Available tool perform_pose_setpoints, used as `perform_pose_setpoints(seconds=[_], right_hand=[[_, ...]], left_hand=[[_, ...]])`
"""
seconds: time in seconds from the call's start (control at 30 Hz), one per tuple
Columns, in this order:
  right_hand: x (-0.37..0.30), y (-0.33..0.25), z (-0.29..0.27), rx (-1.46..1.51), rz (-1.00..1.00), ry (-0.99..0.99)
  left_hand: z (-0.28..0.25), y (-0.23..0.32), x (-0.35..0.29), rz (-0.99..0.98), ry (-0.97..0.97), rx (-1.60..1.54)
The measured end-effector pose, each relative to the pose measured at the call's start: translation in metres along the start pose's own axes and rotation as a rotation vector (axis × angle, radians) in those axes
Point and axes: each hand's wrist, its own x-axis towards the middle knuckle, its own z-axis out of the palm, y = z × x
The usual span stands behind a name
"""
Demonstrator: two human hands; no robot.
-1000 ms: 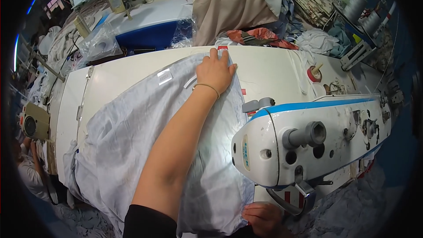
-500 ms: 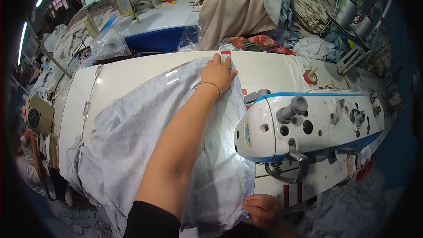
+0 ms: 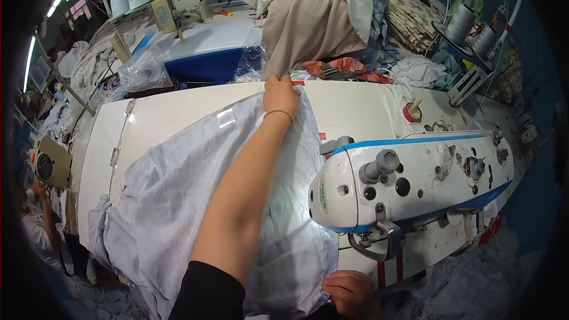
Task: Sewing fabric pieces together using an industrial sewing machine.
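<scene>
A pale grey-blue cloth (image 3: 172, 184) with a white label (image 3: 226, 118) on its upper part lies spread over the white sewing table (image 3: 195, 102). My left arm reaches across it. At the cloth's far right corner, my left hand (image 3: 281, 96) is closed, its fingers bent over the edge beside a red mark. Low on the right, my right hand (image 3: 349, 290) pinches the cloth's near right corner. Between the two hands, the cloth's right edge runs beside and partly under the head of the white and blue sewing machine (image 3: 409, 181), whose lamp lights it.
Behind the table hangs a heap of beige cloth (image 3: 314, 24), near a second sewing machine (image 3: 201, 0). Grey thread cones (image 3: 460, 24) stand at the back right. A red tape roll (image 3: 412, 112) sits beyond the machine. Another person (image 3: 41, 219) is at far left.
My left hand's fingers, spread on the cloth before, are now drawn together over its far corner. My right hand keeps its pinch on the near corner. The whole view has shifted slightly.
</scene>
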Motion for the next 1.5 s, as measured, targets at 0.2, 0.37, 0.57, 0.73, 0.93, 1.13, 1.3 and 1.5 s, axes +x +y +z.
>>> perform_pose_setpoints(seconds=[0.2, 0.37, 0.57, 0.73, 0.93, 1.13, 1.3, 1.5], right_hand=[[0.001, -0.002, -0.003, 0.026, 0.015, 0.018], [-0.008, 0.002, -0.004, 0.011, -0.010, -0.002], [-0.025, 0.008, 0.003, -0.004, -0.013, -0.014], [-0.029, 0.008, 0.008, -0.016, 0.026, -0.007], [-0.029, 0.008, 0.009, -0.031, -0.004, -0.003], [-0.032, 0.011, 0.008, -0.027, -0.036, 0.011], [-0.023, 0.007, 0.004, -0.034, 0.017, -0.036], [-0.011, 0.005, -0.003, -0.034, 0.056, -0.112]], left_hand=[[0.006, -0.004, 0.030, 0.087, -0.209, -0.047], [0.005, -0.016, 0.029, 0.233, -0.122, -0.250], [-0.004, -0.020, 0.017, 0.417, -0.034, -0.166], [-0.016, -0.029, 0.012, 0.626, -0.016, -0.108], [-0.018, -0.034, 0.009, 0.714, -0.010, -0.084], [-0.011, -0.039, 0.016, 0.805, 0.011, -0.042], [-0.005, -0.045, 0.017, 0.746, -0.034, 0.099], [-0.068, 0.002, -0.052, 0.488, 0.043, -0.187]])
